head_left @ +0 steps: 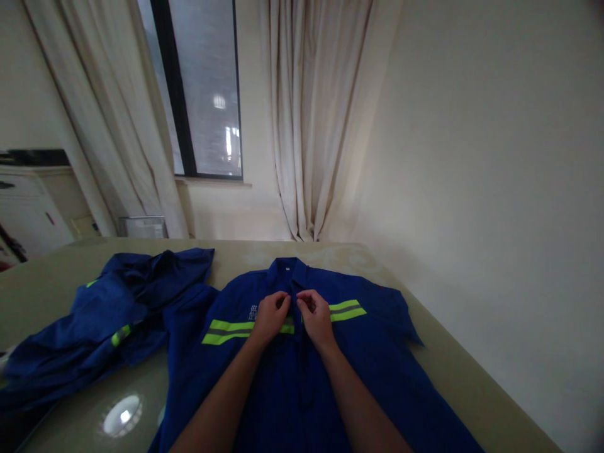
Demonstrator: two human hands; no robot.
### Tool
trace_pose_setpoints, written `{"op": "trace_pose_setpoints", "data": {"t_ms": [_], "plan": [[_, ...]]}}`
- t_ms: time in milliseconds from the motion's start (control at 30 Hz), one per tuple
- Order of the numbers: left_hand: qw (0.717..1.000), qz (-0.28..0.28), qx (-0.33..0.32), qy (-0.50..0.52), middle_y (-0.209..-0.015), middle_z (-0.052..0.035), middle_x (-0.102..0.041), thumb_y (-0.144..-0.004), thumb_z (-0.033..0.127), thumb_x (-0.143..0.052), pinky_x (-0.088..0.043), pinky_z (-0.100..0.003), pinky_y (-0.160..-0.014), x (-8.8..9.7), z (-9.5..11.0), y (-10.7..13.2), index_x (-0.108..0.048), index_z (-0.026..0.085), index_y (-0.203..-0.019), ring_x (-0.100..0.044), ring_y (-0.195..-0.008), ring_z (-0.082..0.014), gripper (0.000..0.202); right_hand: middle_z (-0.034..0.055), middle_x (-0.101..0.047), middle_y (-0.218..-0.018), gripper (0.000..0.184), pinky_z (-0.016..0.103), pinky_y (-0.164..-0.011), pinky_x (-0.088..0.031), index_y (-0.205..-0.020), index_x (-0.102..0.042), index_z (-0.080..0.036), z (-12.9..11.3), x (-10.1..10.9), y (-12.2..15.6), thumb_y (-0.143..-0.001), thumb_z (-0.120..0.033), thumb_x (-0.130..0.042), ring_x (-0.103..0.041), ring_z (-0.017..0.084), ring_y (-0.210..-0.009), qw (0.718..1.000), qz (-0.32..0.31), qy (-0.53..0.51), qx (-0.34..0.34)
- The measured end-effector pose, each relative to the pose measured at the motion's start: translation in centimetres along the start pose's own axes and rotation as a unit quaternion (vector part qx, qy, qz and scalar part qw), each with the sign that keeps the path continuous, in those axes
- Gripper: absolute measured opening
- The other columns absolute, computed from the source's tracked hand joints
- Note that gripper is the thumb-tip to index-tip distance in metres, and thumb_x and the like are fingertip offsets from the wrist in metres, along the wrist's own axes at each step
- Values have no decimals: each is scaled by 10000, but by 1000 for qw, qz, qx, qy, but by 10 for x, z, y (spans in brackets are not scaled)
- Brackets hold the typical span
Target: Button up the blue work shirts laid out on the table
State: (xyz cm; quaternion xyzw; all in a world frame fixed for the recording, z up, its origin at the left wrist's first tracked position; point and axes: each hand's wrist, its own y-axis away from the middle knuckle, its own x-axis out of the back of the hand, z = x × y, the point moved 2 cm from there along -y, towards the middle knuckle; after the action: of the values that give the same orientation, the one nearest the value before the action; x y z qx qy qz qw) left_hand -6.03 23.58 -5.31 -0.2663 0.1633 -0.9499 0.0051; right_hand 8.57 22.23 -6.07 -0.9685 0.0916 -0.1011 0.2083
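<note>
A blue short-sleeved work shirt [372,340] with yellow-green and grey reflective bands lies spread out, front up, its collar toward the far edge of the table. Both hands are at the front opening, just below the collar. Thumb and fingers of my left hand [272,316] are pinched on the opening's left edge, beside a small white printed mark. Close by, my right hand [316,316] pinches the right edge, a narrow gap between the two hands. Whether a button is between the fingertips is too small to tell.
A second blue garment [141,296] with reflective strips lies crumpled to the left. The pale green glossy table [476,371] runs along a white wall on the right. Curtains [311,113], a dark-framed window [207,88] and a white cabinet [42,207] stand beyond.
</note>
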Motion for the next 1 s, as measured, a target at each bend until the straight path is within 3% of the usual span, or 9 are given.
{"op": "trace_pose_setpoints", "data": {"t_ms": [133,300,367,467,567,800,1000], "plan": [[1000,5,13,24,-717,-31,-726,-886,403,-491,-418,-272,-612,-2,-5,-1,-724,177,-813,-634,-647,-181,333,1,-638,-756,89,281,-647,-483,-851,-633,-214,2,2,0,-813,-224,-553,-610,180,-681,999,35,19,6],[998,-6,18,55,-803,-43,-756,-844,396,-556,-477,-278,-666,-4,-9,-1,-715,175,-880,-684,-731,-197,275,39,-628,-848,238,302,-750,-472,-759,-690,-213,-4,2,3,-818,-135,-472,-602,184,-780,992,35,116,44],[998,-10,16,58,-822,-41,-758,-845,403,-573,-484,-276,-674,-4,-10,-1,-709,176,-889,-687,-740,-194,268,51,-634,-871,215,309,-762,-486,-776,-700,-207,-6,1,4,-823,-147,-499,-617,193,-800,989,43,139,37],[999,-16,15,45,-771,-23,-732,-859,397,-579,-454,-264,-633,-4,-8,-1,-694,181,-859,-658,-695,-179,246,55,-662,-908,160,319,-760,-502,-875,-719,-208,-6,0,5,-793,-169,-588,-631,208,-809,985,45,161,41],[1000,-15,15,16,-703,1,-682,-880,348,-567,-393,-258,-603,-4,-6,0,-671,189,-815,-613,-653,-165,200,54,-693,-914,270,330,-790,-506,-927,-748,-225,-3,-1,4,-791,-108,-546,-654,217,-837,983,20,175,57],[999,-23,9,-32,-740,-12,-682,-913,297,-573,-367,-259,-642,-10,-2,3,-655,192,-805,-609,-688,-166,171,85,-649,-897,355,354,-797,-512,-816,-773,-214,4,-1,5,-797,-47,-461,-657,231,-830,976,45,207,46],[998,-30,-9,-45,-763,-10,-663,-846,219,-651,-368,-261,-669,-17,-4,5,-647,192,-801,-591,-719,-166,52,79,-593,-874,378,355,-767,-500,-715,-743,-229,2,0,7,-774,-14,-437,-626,224,-793,972,75,218,52]]}}
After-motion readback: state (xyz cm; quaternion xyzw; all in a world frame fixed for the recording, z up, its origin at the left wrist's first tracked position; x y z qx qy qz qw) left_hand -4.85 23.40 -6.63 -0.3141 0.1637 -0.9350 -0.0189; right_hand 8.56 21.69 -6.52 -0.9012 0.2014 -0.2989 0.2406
